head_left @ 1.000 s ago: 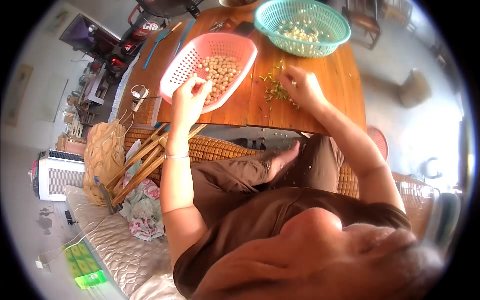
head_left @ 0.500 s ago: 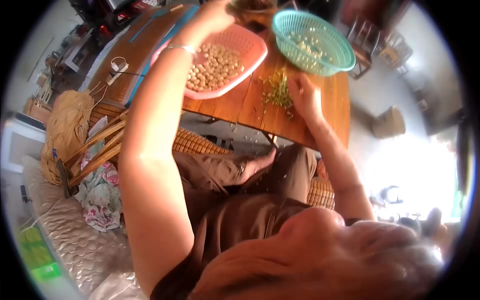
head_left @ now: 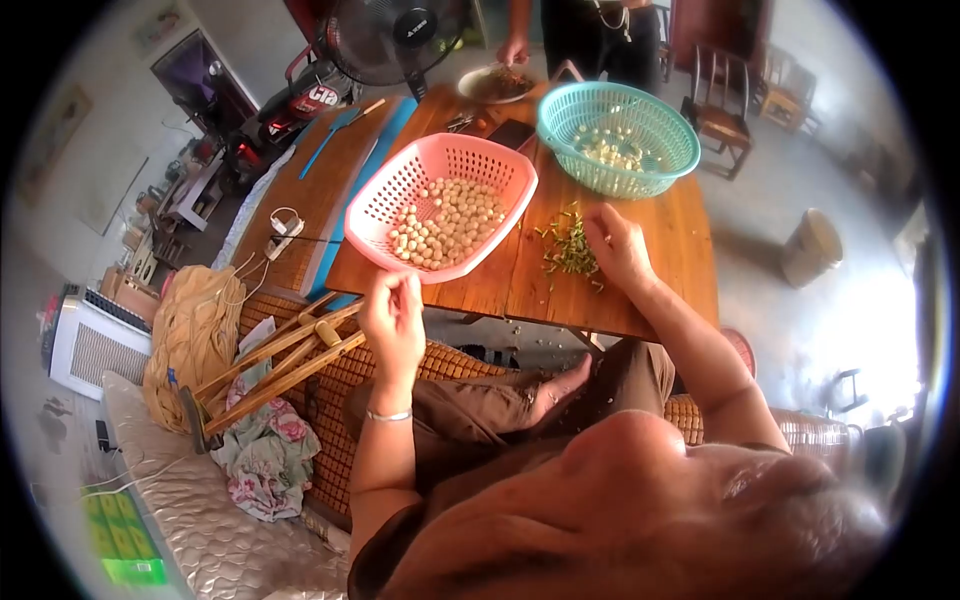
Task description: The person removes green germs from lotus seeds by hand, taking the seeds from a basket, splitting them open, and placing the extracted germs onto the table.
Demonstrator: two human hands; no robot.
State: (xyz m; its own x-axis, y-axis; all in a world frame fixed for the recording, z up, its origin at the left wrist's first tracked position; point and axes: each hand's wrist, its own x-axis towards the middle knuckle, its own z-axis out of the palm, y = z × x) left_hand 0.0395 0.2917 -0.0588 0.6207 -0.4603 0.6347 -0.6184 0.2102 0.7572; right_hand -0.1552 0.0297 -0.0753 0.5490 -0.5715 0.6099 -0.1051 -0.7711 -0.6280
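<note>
Round pale seeds [head_left: 455, 225] lie in a pink perforated basket [head_left: 373, 205] on the wooden table [head_left: 660, 245]. My left hand [head_left: 393, 315] is at the basket's near edge, thumb and fingers pressed together; whatever may be between them is too small to name. Beside a small heap of green shreds [head_left: 570, 247], my right hand [head_left: 618, 243] rests with its fingers curled in, their tips partly hidden. A teal basket [head_left: 610, 100] with pale pieces [head_left: 612, 148] in it stands behind my right hand.
Another person's hand [head_left: 513, 50] is over a plate [head_left: 495, 84] at the table's far edge. A fan [head_left: 400, 35] stands behind the table. A power strip [head_left: 284, 236], a blue-handled tool [head_left: 325, 142] and a dark flat object [head_left: 511, 134] lie around the pink basket.
My left hand reached up across the pink basket, then came back to its near edge. My right hand stayed by the green heap. The view has shifted, and another person now shows behind the table.
</note>
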